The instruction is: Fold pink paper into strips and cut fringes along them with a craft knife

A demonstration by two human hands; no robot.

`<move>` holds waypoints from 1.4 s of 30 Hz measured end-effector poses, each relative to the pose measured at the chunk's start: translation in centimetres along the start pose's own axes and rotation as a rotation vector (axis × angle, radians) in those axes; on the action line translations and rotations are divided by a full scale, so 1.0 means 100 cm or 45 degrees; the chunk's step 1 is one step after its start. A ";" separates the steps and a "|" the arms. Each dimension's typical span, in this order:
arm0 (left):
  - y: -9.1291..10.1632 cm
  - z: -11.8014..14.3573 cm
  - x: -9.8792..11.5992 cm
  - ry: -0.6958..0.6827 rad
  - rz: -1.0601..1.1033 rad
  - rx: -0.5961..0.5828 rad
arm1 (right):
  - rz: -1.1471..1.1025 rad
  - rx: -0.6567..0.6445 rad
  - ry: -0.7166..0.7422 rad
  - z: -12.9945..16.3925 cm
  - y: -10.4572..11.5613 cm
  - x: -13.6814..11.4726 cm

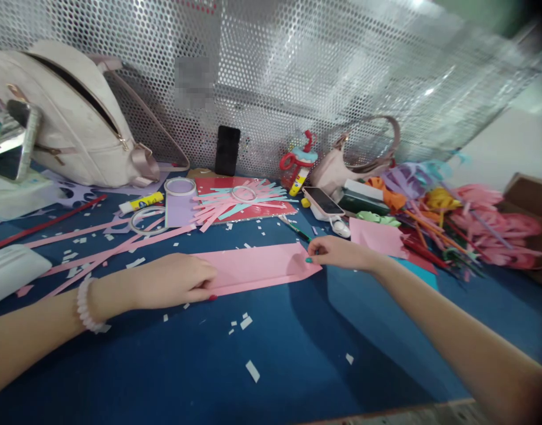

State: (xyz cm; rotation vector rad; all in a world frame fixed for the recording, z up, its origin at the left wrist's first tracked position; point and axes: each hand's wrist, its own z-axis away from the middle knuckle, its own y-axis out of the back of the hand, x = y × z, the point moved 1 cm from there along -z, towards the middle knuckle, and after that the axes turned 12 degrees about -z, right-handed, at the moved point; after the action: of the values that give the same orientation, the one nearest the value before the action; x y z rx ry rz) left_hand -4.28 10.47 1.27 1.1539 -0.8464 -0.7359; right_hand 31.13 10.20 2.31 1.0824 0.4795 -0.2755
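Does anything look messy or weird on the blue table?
Yes, it looks untidy: little pale scraps are scattered loose across the blue table, on both sides of the pink paper, instead of being gathered in one pile.

The left hand [177,281] rests on a wide pink strip [257,268] on the bench [164,369]; the right hand [339,252] touches the strip's right end. A black phone [227,150] stands by the far edge.

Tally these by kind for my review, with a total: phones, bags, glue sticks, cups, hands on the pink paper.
Phones: 3 (left phone, middle phone, right phone)
Bags: 2 (backpack, handbag)
Glue sticks: 2 (left stick, right stick)
Cups: 1 (lidded cup)
Hands on the pink paper: 2 (left hand, right hand)
Total: 10
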 end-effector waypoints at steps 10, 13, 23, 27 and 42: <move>0.005 0.007 0.026 -0.307 0.180 -0.002 | -0.251 0.331 0.291 -0.026 0.021 -0.015; 0.005 0.006 0.033 -0.410 0.078 0.151 | -0.235 0.358 0.402 -0.043 0.032 -0.036; -0.012 0.002 0.034 -0.523 -0.182 0.498 | -0.147 0.261 0.825 -0.114 -0.008 -0.157; -0.016 0.003 0.040 -0.652 -0.214 0.416 | -0.057 0.120 1.021 -0.102 -0.053 -0.201; -0.027 0.005 0.030 -0.408 -0.209 0.119 | 0.711 0.591 0.305 -0.040 -0.012 -0.020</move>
State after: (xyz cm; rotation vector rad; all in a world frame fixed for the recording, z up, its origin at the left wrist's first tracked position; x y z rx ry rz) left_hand -3.41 7.06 -0.69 1.2170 -1.0698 -1.0448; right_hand 27.90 13.16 0.86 1.6643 0.3104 0.2542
